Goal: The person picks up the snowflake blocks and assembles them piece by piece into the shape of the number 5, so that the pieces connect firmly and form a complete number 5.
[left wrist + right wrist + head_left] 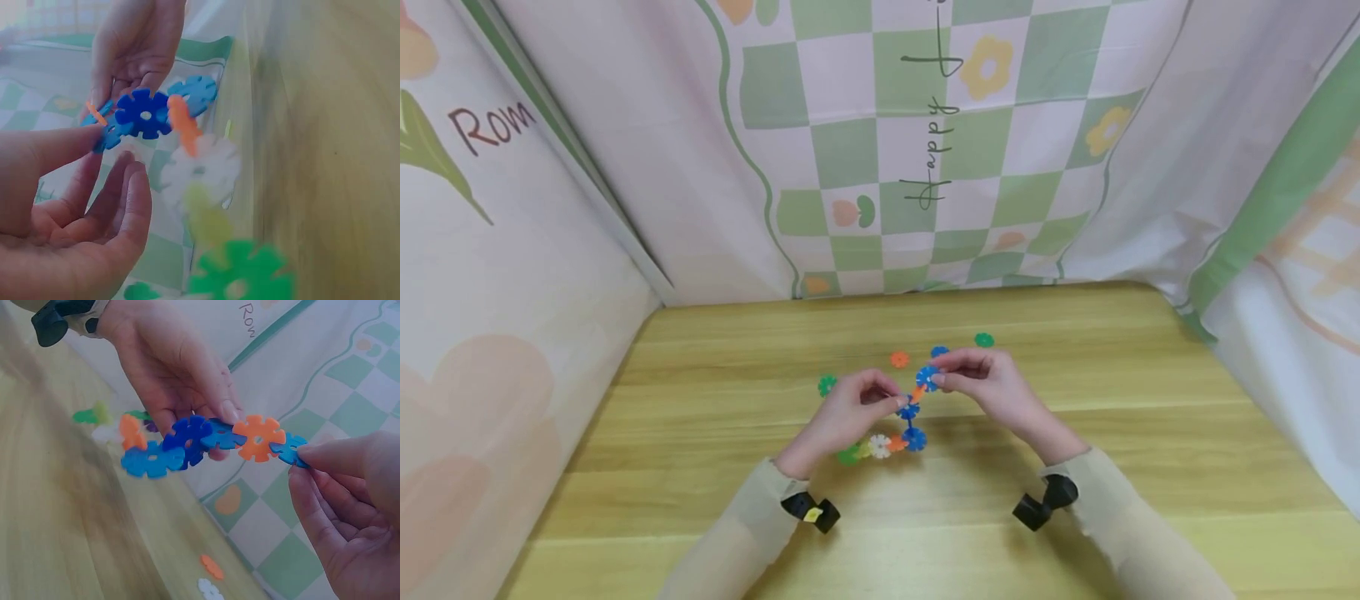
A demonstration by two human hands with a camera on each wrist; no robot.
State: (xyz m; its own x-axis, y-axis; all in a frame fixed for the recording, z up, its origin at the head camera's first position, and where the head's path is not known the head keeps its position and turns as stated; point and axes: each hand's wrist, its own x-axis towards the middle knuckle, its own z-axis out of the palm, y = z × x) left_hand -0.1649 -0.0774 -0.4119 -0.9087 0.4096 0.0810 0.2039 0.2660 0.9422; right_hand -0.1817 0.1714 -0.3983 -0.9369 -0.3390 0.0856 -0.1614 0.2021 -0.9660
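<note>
A bent chain of flower-shaped plastic discs hangs between the two hands above the table. In the head view its lower part runs through a green disc, a yellow one, a white disc, an orange disc and a blue disc. My left hand pinches a blue disc partway along the chain. At the other end, my right hand holds the last blue disc between thumb and index finger. Between the hands sits an orange disc, slotted to the blue ones beside it.
Loose discs lie on the wooden table beyond the hands: a green one, an orange one, a blue one and another green one. A white disc shows in the right wrist view. Printed cloth hangs behind.
</note>
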